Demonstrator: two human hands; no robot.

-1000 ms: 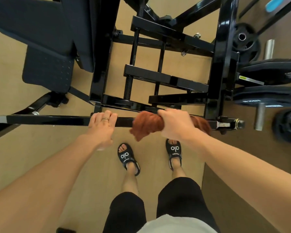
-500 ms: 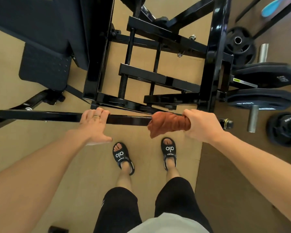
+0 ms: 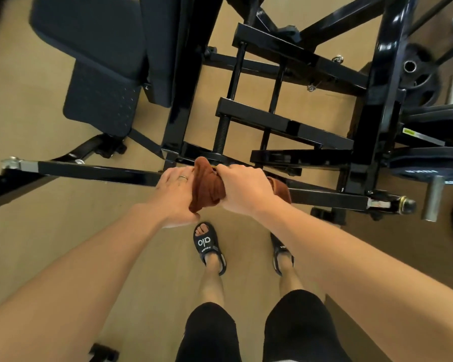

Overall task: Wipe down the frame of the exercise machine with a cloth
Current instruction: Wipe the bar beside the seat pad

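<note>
Rust-brown terry cloth (image 3: 207, 185) sits bunched over the long black square steel bar (image 3: 94, 171) of the exercise machine, at its middle, and we have it between both hands. Our right hand (image 3: 242, 188) is curled around the cloth and the bar together, grasping both. Our left hand (image 3: 174, 190), ring showing, lies on the bar right against the cloth's edge; we cannot tell whether its fingers pinch the fabric or only the bar.

Crowded hands are the risk as we judge it: one sliding stroke could jam knuckles together, or the loose fold hanging under the bar could snag near the threaded black rod (image 3: 221, 133) behind it.
</note>
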